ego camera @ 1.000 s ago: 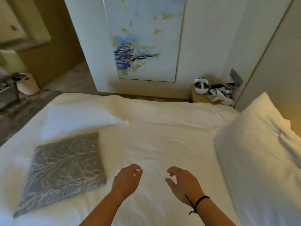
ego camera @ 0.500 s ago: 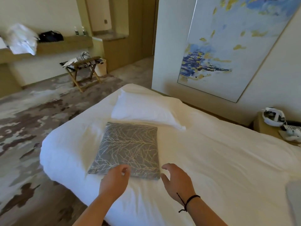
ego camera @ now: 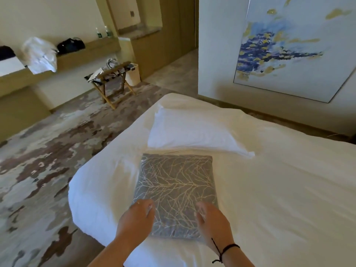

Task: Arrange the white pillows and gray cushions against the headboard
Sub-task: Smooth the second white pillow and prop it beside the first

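Observation:
A gray cushion (ego camera: 177, 187) with a pale branch pattern lies flat on the white bed (ego camera: 289, 189), near its left edge. Just beyond it, a white pillow (ego camera: 192, 135) lies flat too. My left hand (ego camera: 136, 220) is over the cushion's near left corner and my right hand (ego camera: 213, 222) over its near right corner. Both have loosely curved fingers on or just above the fabric, and neither visibly grips it. A black cord is tied round my right wrist. No headboard is in view.
A patterned carpet (ego camera: 48, 151) spreads left of the bed. On it stand a folding luggage rack (ego camera: 113, 81) and a white bin (ego camera: 133, 74). A long shelf holds a white cloth (ego camera: 40, 54) and a black bag (ego camera: 70, 44). A large painting (ego camera: 289, 51) hangs on the far wall.
The view has swung left, so the big white pillow at the right is out of sight. Both my hands have moved forward from the bare sheet to the gray cushion's near edge.

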Motion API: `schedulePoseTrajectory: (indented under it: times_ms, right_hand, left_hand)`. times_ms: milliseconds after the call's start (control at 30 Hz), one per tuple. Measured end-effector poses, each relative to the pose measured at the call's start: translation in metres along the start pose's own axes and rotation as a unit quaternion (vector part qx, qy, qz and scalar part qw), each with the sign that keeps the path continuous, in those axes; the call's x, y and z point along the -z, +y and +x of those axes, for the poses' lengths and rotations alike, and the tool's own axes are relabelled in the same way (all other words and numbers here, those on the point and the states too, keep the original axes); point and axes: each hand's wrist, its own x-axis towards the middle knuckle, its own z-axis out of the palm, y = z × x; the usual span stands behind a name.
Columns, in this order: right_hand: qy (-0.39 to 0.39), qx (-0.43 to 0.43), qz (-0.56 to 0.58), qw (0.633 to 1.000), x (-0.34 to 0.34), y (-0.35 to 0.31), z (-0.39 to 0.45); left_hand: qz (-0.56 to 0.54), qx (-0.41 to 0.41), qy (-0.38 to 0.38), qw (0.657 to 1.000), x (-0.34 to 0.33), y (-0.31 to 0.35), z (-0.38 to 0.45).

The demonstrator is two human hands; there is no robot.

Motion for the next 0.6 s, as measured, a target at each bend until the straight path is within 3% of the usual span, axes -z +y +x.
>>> schedulePoseTrajectory:
  times_ms: [233,600]
  right_hand:
    - [0.009,-0.032,-0.002,0.999,0.001,0.014,0.078]
    - [-0.016,-0.001,-0.011,1.000,-0.038,-0.046,0.170]
  left_hand:
    - [0.012,-0.028,0.012,0.999,0.000,0.017,0.081]
    - [0.005,-0.030,0.006,1.000,0.022,-0.024,0.173]
